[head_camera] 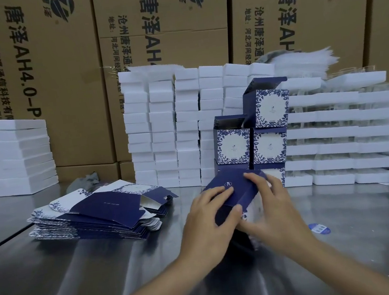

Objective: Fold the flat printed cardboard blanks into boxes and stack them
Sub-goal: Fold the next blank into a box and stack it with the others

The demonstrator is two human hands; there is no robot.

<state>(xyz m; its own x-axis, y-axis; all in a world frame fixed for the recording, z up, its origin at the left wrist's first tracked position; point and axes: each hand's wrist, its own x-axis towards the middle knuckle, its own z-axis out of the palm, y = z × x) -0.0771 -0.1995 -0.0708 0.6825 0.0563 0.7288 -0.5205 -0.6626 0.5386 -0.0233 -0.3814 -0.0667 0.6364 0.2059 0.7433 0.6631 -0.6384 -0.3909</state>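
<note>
Left hand (209,216) grips the partly formed box (233,191): fingers lie curled over the navy top panel, thumb hooked on its near edge. Right hand (273,208) lies against the box's right side with fingers extended and spread, pressing rather than grasping. Judgement: the left hand steadies the shell while the right squares the side wall or pushes a flap home. The lower end of the box is hidden behind both hands, so flap status cannot be confirmed.

Location of work: the box is held low over the steel table (106,275), directly in front of the finished boxes (269,135).

Finished boxes stand stacked against the white foam trays (164,131), which probably serve as a backstop. At least two have lids standing open.

The flat blanks (94,216) lie in a fanned pile to the left, within the left hand's reach; that offset likely eases picking single sheets.

Brown cartons (45,79) line the rear. A blue sticker (319,228) lies loose on the table to the right.

Assessment: fold in progress; stacking of this unit not yet done.
</note>
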